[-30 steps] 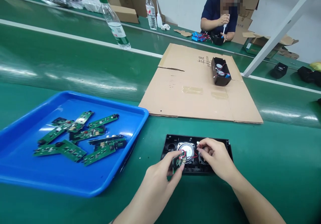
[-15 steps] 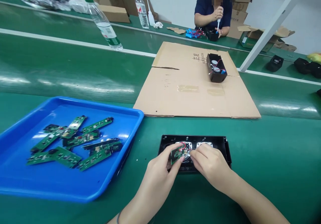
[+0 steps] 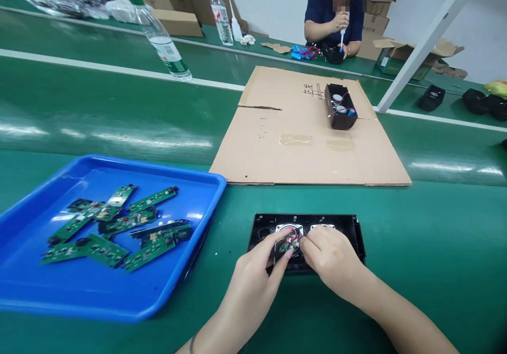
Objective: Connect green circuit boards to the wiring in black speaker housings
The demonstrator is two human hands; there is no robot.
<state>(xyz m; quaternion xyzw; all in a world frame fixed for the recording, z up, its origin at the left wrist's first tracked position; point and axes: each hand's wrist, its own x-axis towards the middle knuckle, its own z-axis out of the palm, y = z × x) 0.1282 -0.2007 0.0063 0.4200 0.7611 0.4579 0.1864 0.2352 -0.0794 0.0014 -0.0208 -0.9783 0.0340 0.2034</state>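
Note:
A black speaker housing [image 3: 344,227] lies on the green table, with two round silver-rimmed speakers inside. Over its left part, my left hand [image 3: 257,275] grips a small green circuit board [image 3: 282,245] between thumb and fingers. Red wires [image 3: 293,233] show at the board's upper end. My right hand [image 3: 330,253] is closed at the board's right side, its fingertips pinched together; what they hold is too small to make out. Several green circuit boards [image 3: 105,248] lie loose in the blue tray [image 3: 158,301] to the left.
A flat cardboard sheet [image 3: 293,161] lies beyond the housing, bearing another black housing [image 3: 341,108]. Bottles [image 3: 166,50] stand further left. Across the table, a person [image 3: 335,21] works on a black part. A white post [image 3: 428,45] rises at the right.
The circuit board in my left hand has shifted slightly right and tilted, closer to my right fingertips. The view has moved a little.

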